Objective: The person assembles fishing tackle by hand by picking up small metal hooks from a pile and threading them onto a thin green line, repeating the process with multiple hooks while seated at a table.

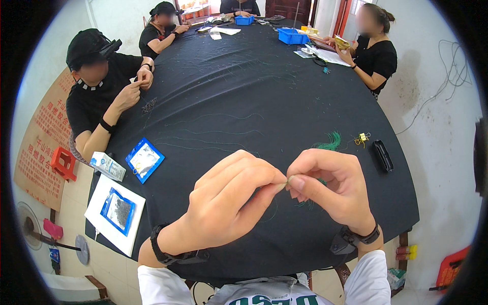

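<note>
My left hand (229, 201) and my right hand (330, 185) meet over the near edge of a table covered in black cloth (244, 96). The thumbs and forefingers of both hands pinch one tiny pale piece (287, 181) between them. Green thread strands (312, 202) hang under my right hand. A small bundle of green thread (330, 141) lies on the cloth just beyond my right hand. Both wrists wear black bands.
A blue foil packet (145, 160), a small carton (108, 166) and a white sheet carrying another blue packet (117, 212) lie at the left. A black case (383, 155) and yellow clip (362, 138) sit at the right. Other people work along both sides; blue bins (293, 36) stand far back.
</note>
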Available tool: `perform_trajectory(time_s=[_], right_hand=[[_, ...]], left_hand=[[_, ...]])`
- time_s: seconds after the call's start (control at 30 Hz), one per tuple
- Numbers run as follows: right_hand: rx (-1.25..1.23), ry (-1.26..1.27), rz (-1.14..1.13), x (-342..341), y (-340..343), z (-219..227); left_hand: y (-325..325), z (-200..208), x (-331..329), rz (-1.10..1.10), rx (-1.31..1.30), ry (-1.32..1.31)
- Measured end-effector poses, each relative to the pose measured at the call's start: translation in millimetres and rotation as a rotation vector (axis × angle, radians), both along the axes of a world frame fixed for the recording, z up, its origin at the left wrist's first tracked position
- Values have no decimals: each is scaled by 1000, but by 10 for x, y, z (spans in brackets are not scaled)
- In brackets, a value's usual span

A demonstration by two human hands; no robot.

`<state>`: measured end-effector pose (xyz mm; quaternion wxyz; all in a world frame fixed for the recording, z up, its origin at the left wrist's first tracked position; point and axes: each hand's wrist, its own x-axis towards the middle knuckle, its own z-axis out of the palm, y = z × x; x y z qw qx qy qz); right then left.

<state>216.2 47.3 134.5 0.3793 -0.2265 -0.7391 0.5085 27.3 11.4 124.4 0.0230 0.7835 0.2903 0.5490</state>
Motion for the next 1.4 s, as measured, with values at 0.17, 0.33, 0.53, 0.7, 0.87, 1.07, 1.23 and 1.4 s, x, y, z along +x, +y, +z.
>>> perform_trajectory(time_s=[0.17, 0.33, 0.53, 0.7, 0.87, 1.07, 1.23, 1.4], right_hand=[[-152, 107, 69, 17, 17, 26], [-234, 190, 150, 31, 120, -26], [-342, 279, 219, -13, 97, 17], [-302, 186, 192, 10, 80, 3], [-36, 89, 8, -49, 25, -54], [129, 76, -93, -95, -17, -63], [283, -6, -133, -88, 8, -56], [271, -64, -144, -116, 6, -85]], left_hand=[[-28, 35, -5, 39, -92, -14], [9, 4, -19, 48, -97, 18], [-4, -7, -52, 27, -326, 92], [62, 28, -53, 193, -79, 76], [-8, 121, -35, 123, -6, 79], [31, 38, -48, 109, 67, 110], [24, 38, -43, 88, 37, 112], [36, 12, -51, 126, -73, 115]])
